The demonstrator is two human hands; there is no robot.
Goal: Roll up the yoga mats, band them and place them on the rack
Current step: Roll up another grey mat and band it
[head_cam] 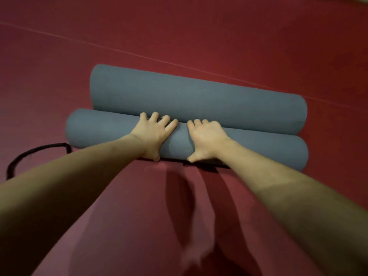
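Two blue-grey mat rolls on the red floor (258,46), touching along their length: near roll (111,132) at centre, far roll (189,96) just beyond at 12 o'clock. Left hand (153,134) laid on the near roll, fingers spread and nearly straight, thumb down its front. Right hand (207,138) beside it, fingers draped over the top, thumb likewise. Black band (29,154) at 9 o'clock, looped on the floor.
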